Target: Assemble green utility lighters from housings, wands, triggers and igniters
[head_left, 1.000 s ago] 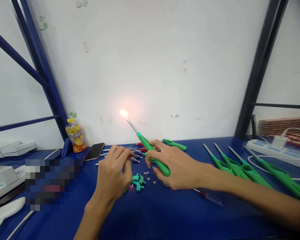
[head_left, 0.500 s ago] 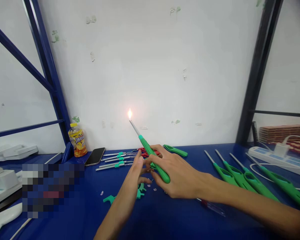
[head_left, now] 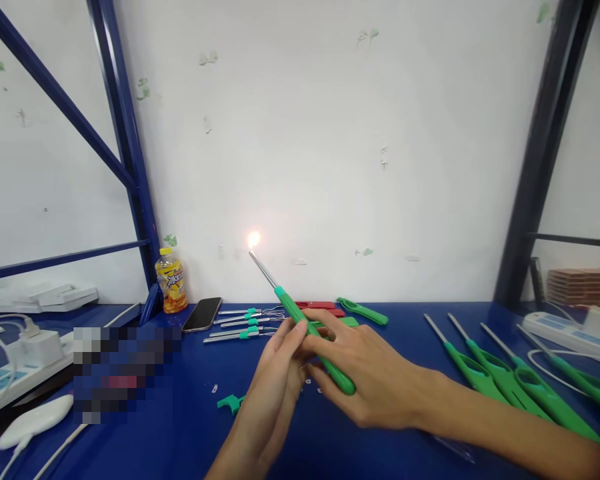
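A green long-necked lighter (head_left: 291, 307) tilts up to the left, with a bright flame (head_left: 253, 239) at the tip of its metal tube. My right hand (head_left: 353, 363) is wrapped round its handle. My left hand (head_left: 283, 363) touches the lighter from the left, its fingers closed round the handle's middle and partly hidden. Behind the hands lie several metal tubes with teal parts and wires (head_left: 253, 323), red handle pieces (head_left: 320, 305) and a green handle piece (head_left: 363, 311). A teal trigger piece (head_left: 230, 403) lies left of my left wrist.
Several green lighters (head_left: 513, 383) lie at the right by a white power strip (head_left: 555, 330). A phone (head_left: 203, 314) and a yellow-capped bottle (head_left: 171, 283) stand at the back left. Another power strip (head_left: 10, 380) and a white device (head_left: 35, 422) are at the far left.
The view has shifted, so the surroundings sit further right. My left hand has closed in on the lighter's handle. The flame still burns and looks rounder.
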A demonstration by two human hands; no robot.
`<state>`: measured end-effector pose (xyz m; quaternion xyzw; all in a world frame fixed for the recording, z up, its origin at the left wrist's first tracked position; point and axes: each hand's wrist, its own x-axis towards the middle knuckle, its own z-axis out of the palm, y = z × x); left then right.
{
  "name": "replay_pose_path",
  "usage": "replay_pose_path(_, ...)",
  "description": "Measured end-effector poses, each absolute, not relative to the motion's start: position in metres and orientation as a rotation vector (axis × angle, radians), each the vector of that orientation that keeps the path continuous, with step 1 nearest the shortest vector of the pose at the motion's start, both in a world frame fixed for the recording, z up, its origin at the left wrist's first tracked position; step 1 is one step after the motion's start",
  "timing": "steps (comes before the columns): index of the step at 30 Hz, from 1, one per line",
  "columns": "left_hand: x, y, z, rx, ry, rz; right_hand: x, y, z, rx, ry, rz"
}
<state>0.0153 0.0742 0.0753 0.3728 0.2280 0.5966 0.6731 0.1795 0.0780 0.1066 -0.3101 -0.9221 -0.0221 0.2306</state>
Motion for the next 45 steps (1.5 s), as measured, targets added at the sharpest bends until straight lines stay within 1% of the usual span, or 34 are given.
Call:
replay_pose_path(10, 0.007, 0.091, 0.078, 0.638, 0.649, 1.548, 0.182, 0.084, 0.107, -0.903, -2.462, -0.115)
replay_pose_path(30, -0.030, 0.095, 0.105, 0.414, 0.684, 1.687, 0.188, 0.088, 0.102, -0.897, -2.420, -0.185)
replay_pose_path(45, -0.115, 0.111, 0.116, 0.294, 0.629, 1.818, 0.187, 0.092, 0.097, -0.923, -2.499, -0.233)
